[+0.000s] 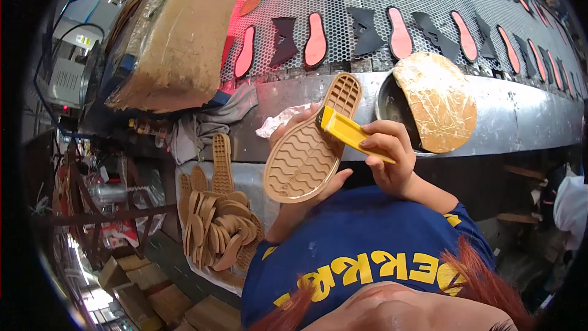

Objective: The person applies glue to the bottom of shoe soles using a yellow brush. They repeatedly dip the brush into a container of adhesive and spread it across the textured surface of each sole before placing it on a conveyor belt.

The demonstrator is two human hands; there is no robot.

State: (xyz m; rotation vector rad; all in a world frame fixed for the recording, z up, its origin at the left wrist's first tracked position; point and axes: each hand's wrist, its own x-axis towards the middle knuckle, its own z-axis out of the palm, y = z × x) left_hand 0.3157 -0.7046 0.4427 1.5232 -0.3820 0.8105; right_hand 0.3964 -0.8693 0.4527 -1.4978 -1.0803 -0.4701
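My left hand (pixel 332 186) grips a tan shoe sole (pixel 303 162) from beneath, with its fingers at the far left edge and its thumb by the near right edge. The sole's patterned face is up: wavy ridges on the wide part, square cells on the narrow end. My right hand (pixel 392 153) is closed around a flat yellow-handled tool (pixel 352 135) that looks like a brush. Its dark end lies over the sole's left edge, near where it narrows; whether it touches cannot be told. Parts of my left fingers are hidden under the sole.
A round pot (pixel 395 107), half covered by a tan board (pixel 438 104), stands on the metal ledge (pixel 520 116). Beyond it a mesh conveyor (pixel 334 6) carries red-lit insoles and dark pieces. Stacked soles (pixel 220 227) lie at left, below a grey cloth (pixel 208 122) and cardboard (pixel 184 37).
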